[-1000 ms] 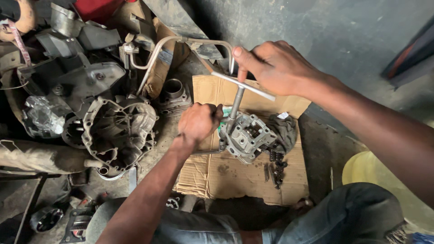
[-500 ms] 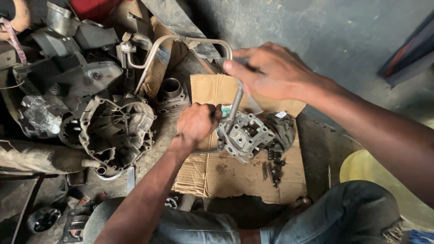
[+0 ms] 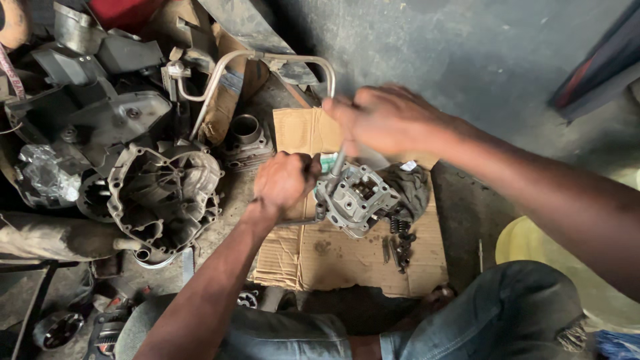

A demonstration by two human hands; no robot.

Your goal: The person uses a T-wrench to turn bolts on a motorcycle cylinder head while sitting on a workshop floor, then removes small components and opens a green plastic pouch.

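Gripping the metal cylinder head [image 3: 355, 199] from its left side, the left hand [image 3: 283, 181] is closed against the casting and steadies it on the flattened cardboard sheet [image 3: 313, 257] between the person's knees. The right hand [image 3: 387, 120] is clenched around the top of a T-handle wrench [image 3: 337, 163], whose shaft runs down into the head; the hand is blurred, so individual finger positions cannot be made out. The casting appears rigid and fairly heavy, with oily faces that may slip; its outer body looks like the soundest place to hold, away from the open ports. 2 or more coil springs [image 3: 398, 225] and small loose parts lie on the cardboard just right of the head, beside a dark rag [image 3: 410, 187]. No container holds these parts. To the left, an open engine case [image 3: 163, 193] sits hollow side up, with a cylinder sleeve [image 3: 247, 137] near it.
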